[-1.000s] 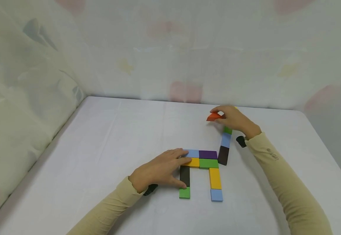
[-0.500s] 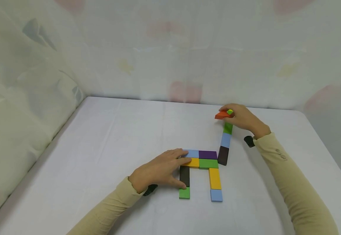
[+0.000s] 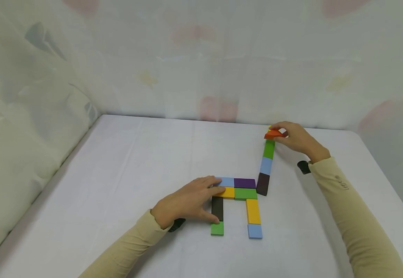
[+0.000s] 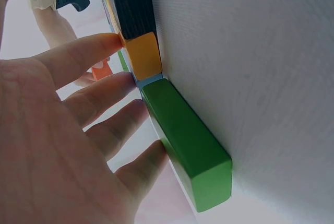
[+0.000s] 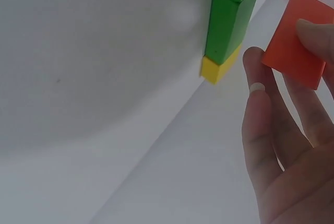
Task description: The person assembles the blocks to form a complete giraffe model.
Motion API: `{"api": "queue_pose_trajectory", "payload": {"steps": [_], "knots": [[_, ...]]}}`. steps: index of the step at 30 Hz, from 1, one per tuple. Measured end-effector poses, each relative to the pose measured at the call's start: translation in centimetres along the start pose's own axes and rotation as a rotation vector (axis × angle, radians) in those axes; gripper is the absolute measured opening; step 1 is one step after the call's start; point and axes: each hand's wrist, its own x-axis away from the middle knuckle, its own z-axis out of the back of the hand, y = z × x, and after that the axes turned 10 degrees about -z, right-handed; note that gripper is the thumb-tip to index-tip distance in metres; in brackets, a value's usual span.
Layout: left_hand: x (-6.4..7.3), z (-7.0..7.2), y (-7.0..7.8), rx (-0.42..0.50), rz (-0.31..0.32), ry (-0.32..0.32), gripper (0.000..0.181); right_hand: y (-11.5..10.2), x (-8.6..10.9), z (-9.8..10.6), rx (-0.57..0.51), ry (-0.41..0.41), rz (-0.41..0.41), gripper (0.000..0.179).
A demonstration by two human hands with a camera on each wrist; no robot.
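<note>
My right hand (image 3: 297, 138) pinches a red-orange block with slanted ends (image 3: 273, 134) over the far end of a slanting column. In the right wrist view, the red-orange block (image 5: 300, 41) is apart from the green blocks (image 5: 224, 25) and the yellow end piece (image 5: 211, 70). Fingers spread, my left hand (image 3: 191, 200) rests on the left side of a flat block figure. Its fingertips touch a yellow block (image 3: 228, 193) and a light blue block (image 3: 226, 181); the thumb lies by a black block (image 3: 217, 208) and a small green block (image 3: 217, 228). A long green block (image 4: 182, 135) shows beside the left fingers.
The figure also has a purple block (image 3: 244, 183), a green block (image 3: 245, 194), a yellow leg (image 3: 253, 211) and a blue foot (image 3: 255, 231). A dark brown block (image 3: 263, 184) starts the column, followed by a light blue one (image 3: 266, 166). A patterned cloth wall (image 3: 194, 77) stands behind the table.
My right hand has carried the red-orange block rightward, from left of the column to over its far end. My left hand and the flat figure stay where they were.
</note>
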Motion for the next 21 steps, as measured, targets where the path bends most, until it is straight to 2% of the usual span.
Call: {"api": "queue_pose_trajectory", "payload": {"steps": [15, 21], "knots": [[0.2, 0.0, 0.0, 0.003, 0.002, 0.004, 0.085, 2.2, 0.6, 0.2, -0.021, 0.021, -0.029, 0.042], [0.3, 0.1, 0.1, 0.002, 0.0, 0.005, 0.085, 2.9, 0.6, 0.3, -0.014, 0.015, -0.067, 0.042]]}}
